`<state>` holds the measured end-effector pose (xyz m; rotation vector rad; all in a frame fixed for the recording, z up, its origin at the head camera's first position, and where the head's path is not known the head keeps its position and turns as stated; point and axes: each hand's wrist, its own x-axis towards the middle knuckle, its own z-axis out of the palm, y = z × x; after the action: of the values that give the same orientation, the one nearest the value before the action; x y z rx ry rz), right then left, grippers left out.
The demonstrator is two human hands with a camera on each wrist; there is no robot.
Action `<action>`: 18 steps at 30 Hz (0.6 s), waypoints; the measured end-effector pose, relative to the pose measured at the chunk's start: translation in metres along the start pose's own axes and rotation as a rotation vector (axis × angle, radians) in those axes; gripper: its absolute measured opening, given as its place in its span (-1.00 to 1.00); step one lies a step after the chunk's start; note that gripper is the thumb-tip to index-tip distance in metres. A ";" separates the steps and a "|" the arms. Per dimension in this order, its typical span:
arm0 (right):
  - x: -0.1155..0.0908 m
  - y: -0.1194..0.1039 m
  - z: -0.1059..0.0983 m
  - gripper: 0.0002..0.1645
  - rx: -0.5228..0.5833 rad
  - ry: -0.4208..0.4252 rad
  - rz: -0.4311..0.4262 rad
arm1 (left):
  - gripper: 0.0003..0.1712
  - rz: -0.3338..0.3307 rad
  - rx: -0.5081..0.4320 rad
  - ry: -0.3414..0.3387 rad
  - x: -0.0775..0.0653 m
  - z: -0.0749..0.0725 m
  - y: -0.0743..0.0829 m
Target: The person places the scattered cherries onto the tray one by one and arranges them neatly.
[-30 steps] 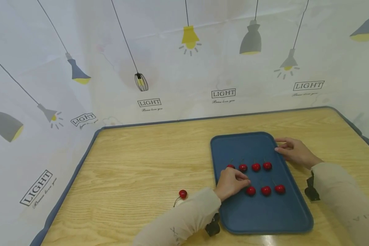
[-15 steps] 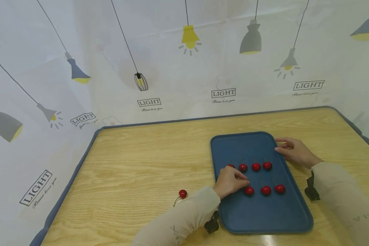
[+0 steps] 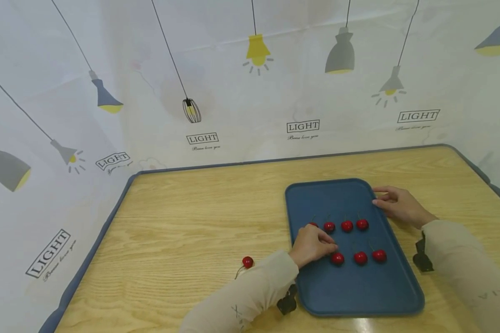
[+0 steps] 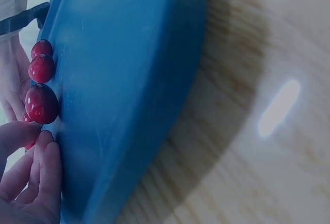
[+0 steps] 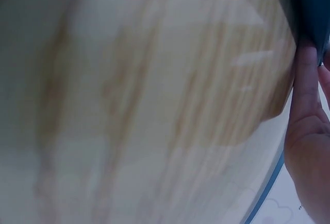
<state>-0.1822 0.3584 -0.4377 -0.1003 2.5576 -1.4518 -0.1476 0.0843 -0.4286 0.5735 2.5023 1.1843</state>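
On the blue tray (image 3: 371,291), red cherries with stems lie in two rows. My left hand (image 3: 312,245) reaches over the tray's left rim, thumb and finger pinching at the top of the front row's leftmost cherry (image 3: 337,258); its stem is hidden by the fingertips. In the left wrist view, the fingertips meet right beside that cherry (image 4: 41,104). Two more front cherries, a middle one (image 3: 360,258) and a right one (image 3: 379,255), lie to its right. My right hand (image 3: 402,206) holds the tray's far right edge, fingertips at the rim.
Several cherries (image 3: 347,226) form the back row, the leftmost partly behind my left hand. A single cherry (image 3: 247,262) with its stem lies on the wooden table (image 3: 191,222), left of the tray and close by my left sleeve (image 3: 250,291). A lamp-printed sheet (image 3: 233,92) hangs behind.
My left hand has shifted the front row's leftmost cherry slightly left, then stays nearly still. The right hand and tray have not visibly moved.
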 end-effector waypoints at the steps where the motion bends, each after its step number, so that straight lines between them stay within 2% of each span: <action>1: 0.000 0.000 0.000 -0.30 -0.002 0.000 0.001 | -0.88 -0.002 -0.001 -0.001 0.000 0.000 0.000; 18: 0.001 0.002 -0.001 -0.30 0.006 -0.006 0.005 | -0.86 -0.018 -0.075 -0.030 -0.002 -0.002 0.001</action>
<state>-0.1835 0.3601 -0.4395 -0.0970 2.5465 -1.4552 -0.1464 0.0826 -0.4260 0.5438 2.4220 1.2476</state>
